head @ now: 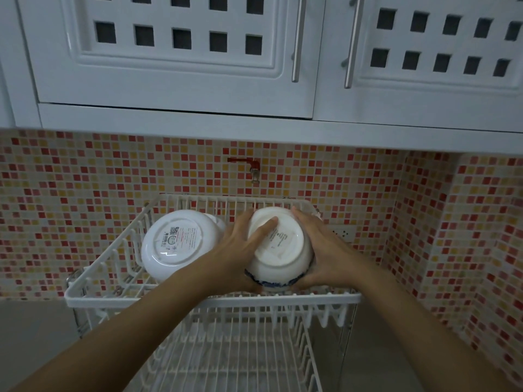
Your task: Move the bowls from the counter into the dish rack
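Placement step judged in hand: blue-rimmed bowl [278, 250] held upside down, foot ring toward camera, over upper tier of white wire dish rack [212, 299]. Left hand [240, 250] pressed against bowl's 9 o'clock side, one finger [266, 226] laid across base; right hand [318, 250] cupped round 3 o'clock side. Grip of both hands closed on same bowl, palms opposed, fingers partly spread rather than curled tight. Bowl's rim sat at 6 o'clock, close above rack's front rail; contact with wires not resolvable, hidden by hands. Second white bowl [181, 241], label on its base, already lying tilted in same tier at 9 o'clock of held bowl, just beside left hand. Lower tier [240, 357] seen bare of dishes at 6 o'clock. Red-handled tap [250, 168] on mosaic wall at 12 o'clock, well clear. No counter bowls in view, so remaining count unknown. Next move judged: lower bowl until rim seated between wires, leaned like its neighbour, checked for rocking, then both hands released outward without nudging labelled bowl.
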`<action>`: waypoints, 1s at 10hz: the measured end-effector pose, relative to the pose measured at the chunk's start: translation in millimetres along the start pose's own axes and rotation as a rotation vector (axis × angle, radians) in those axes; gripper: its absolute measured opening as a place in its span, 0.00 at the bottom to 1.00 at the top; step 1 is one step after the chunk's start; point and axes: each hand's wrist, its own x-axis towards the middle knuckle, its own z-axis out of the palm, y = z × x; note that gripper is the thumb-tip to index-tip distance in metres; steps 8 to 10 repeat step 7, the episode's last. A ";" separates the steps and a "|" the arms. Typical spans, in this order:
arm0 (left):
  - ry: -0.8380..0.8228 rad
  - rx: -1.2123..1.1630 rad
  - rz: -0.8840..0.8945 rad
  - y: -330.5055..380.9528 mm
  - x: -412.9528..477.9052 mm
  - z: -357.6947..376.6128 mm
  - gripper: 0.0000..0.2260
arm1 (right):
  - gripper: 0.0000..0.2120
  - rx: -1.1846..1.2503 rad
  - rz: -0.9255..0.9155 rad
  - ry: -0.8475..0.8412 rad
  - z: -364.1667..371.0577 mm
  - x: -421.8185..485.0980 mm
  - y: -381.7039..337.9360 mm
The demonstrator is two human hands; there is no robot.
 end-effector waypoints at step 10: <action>0.019 -0.252 -0.165 20.3 -12.9 -29.8 0.39 | 0.52 0.188 0.090 -0.094 -15.0 -11.4 -6.3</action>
